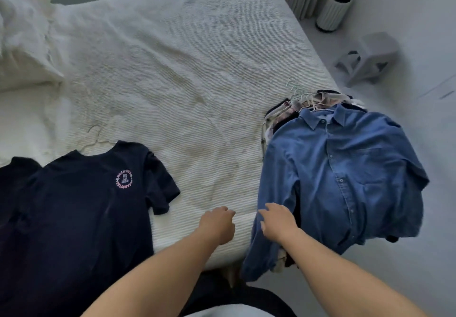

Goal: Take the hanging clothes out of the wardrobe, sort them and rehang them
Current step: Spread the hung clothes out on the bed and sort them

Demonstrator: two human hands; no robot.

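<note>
A blue denim shirt (345, 176) lies on top of a pile of hung clothes (283, 116) at the bed's right corner, with several pale hangers (299, 94) sticking out above its collar. My right hand (277, 223) rests on the shirt's left sleeve, fingers bent over the cloth. Just left of it, my left hand (218, 223) hovers over the bedspread with fingers curled, holding nothing. A navy T-shirt (81, 200) with a pink round logo lies flat at the left on a thin hanger (95, 134).
The white ribbed bedspread (172, 82) covers the bed, with pillows (22, 45) at the far left. On the floor to the right stand a ribbed white cylinder (333, 10) and a small grey stool (370, 57).
</note>
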